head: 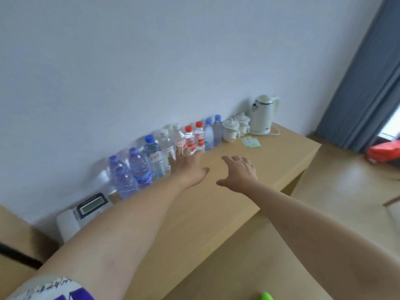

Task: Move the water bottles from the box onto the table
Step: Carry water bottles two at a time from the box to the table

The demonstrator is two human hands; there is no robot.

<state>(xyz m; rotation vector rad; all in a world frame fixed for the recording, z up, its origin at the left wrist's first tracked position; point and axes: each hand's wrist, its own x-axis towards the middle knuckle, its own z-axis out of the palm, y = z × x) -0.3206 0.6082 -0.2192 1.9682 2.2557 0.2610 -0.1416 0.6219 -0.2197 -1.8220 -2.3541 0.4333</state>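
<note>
From the head view, the water bottles [166, 148] stand upright in a row along the far edge of the tabletop [216, 204], close to the wall. No box shows plainly; a brown shape at the near left may be one, but I cannot tell.

The left hand [187, 167] reaches to the row with its fingers [178, 151] straight and spread. The tips are at the foot of the middle bottles, and it holds nothing. The right hand [239, 172] hangs just over the wood to the right, spread loose, and it holds nothing too.

The bottles look full, so each should feel a bit heavy. The thin clear plastic is smooth and will dent if squeezed hard. The best place to hold one is round the middle, at the label, or by the neck under the cap.

I count about eleven bottles: three with pale purple caps at the left, one bright blue, about three white, two red, and two blue at the right. Blur makes the white ones hard to count.

To the right stand two white cups [234, 127] with lids and one white kettle [262, 114].
</note>
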